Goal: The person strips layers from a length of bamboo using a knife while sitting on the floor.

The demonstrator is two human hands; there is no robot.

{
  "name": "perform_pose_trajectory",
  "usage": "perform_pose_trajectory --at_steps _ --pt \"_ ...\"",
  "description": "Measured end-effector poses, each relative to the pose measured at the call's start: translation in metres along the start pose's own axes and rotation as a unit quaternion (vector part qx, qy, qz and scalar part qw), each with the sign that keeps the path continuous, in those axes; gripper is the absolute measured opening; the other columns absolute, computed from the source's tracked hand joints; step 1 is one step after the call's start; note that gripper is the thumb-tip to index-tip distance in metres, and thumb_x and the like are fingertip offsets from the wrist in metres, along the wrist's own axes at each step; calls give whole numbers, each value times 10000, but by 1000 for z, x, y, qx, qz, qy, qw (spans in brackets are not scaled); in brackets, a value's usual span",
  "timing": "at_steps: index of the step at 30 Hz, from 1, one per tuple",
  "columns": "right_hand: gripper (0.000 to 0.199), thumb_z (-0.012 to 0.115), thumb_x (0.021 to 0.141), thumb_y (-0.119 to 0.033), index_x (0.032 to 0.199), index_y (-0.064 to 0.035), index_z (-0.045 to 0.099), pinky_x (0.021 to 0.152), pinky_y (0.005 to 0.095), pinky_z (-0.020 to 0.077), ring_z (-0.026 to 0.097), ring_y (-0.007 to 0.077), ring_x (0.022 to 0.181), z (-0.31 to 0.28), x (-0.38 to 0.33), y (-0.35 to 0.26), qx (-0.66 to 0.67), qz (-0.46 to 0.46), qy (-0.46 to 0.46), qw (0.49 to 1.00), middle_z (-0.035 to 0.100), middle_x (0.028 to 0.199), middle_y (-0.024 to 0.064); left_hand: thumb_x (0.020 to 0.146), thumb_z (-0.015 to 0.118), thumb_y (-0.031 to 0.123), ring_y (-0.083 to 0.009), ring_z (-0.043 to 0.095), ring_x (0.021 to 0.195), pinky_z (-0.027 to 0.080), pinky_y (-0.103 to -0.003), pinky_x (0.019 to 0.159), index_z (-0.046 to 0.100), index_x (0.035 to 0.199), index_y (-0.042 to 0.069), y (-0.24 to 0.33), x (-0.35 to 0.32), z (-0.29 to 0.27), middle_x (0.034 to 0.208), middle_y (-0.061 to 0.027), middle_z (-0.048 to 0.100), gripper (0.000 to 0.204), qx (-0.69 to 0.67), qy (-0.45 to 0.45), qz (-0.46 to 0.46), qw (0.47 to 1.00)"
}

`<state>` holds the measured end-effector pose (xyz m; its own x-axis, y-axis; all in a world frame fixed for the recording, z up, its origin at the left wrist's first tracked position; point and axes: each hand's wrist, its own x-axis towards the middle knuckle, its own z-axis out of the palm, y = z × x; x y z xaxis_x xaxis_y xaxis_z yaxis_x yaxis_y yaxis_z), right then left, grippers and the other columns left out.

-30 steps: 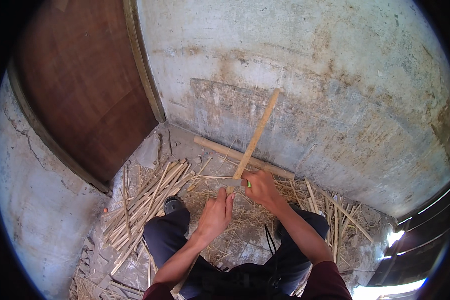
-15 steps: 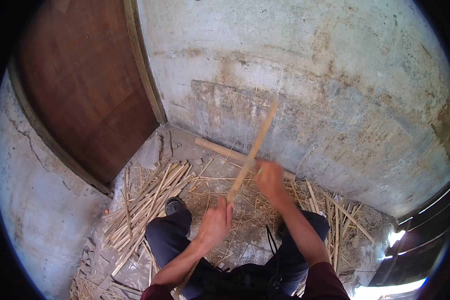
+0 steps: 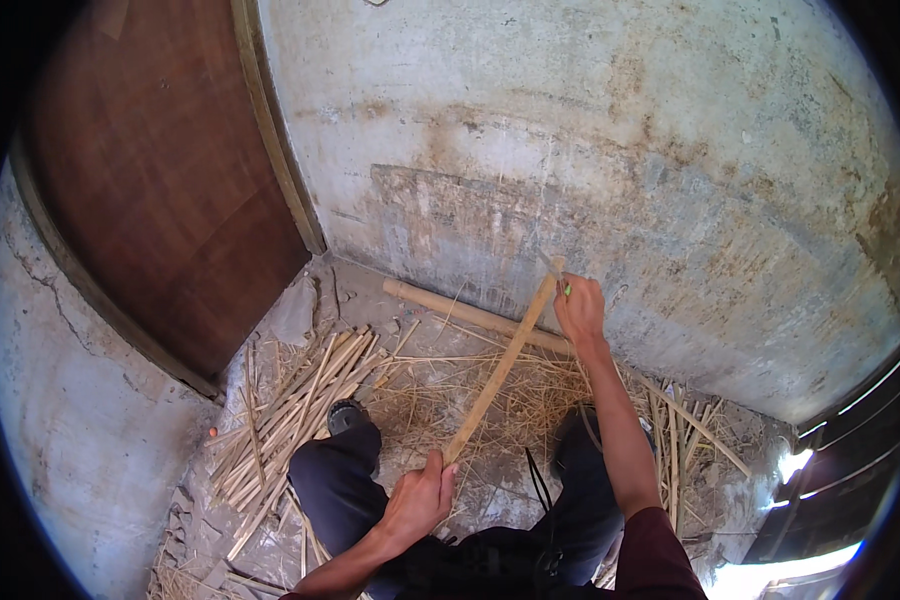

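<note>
My left hand (image 3: 417, 503) is closed around the near end of a long, flat bamboo strip (image 3: 501, 371). The strip slants up and away to the right, with its far end near the wall. At that far end my right hand (image 3: 580, 308) is closed on a small knife (image 3: 567, 289); a bit of green handle shows, and a thin blade tip seems to lie across the strip. My fingers hide most of the knife.
A thick bamboo pole (image 3: 470, 313) lies along the foot of the stained wall (image 3: 610, 140). A heap of split sticks (image 3: 305, 405) lies on the left, more sticks (image 3: 675, 450) on the right. Shavings (image 3: 420, 400) litter the floor between my feet. A brown door (image 3: 160, 150) stands at left.
My right hand has moved up and outward along the strip to its far end. My left hand has drawn slightly down and left, lowering the strip.
</note>
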<state>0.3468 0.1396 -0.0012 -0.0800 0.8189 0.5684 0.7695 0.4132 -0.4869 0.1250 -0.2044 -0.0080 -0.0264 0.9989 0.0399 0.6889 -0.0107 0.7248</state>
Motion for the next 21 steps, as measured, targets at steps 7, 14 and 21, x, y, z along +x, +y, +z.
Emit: perform_pose_trajectory --at_steps 7,14,21 --pt "269 627 958 -209 1019 -1 785 874 596 564 718 495 1004 20 11 106 -107 130 -73 983 751 1046 303 1123 554 219 -532 633 651 457 -582 580 494 1038 -30 0 -16 -8 647 -297 582 270 -45 -28 -10 999" --pt "306 644 911 -157 1139 -35 808 886 539 595 752 437 1012 29 -14 64 -238 146 -256 925 772 1097 273 1191 396 430 -132 375 517 321 -333 490 458 887 102 -43 7 -17 677 17 407 451 -343 -67 -54 935" --pt "124 662 926 -119 923 -52 766 700 551 561 712 487 780 4 -35 -33 65 -63 2 996 706 782 272 1198 348 469 -61 251 504 234 -258 437 398 854 145 -26 36 -40 673 61 295 476 -526 -141 -127 829"
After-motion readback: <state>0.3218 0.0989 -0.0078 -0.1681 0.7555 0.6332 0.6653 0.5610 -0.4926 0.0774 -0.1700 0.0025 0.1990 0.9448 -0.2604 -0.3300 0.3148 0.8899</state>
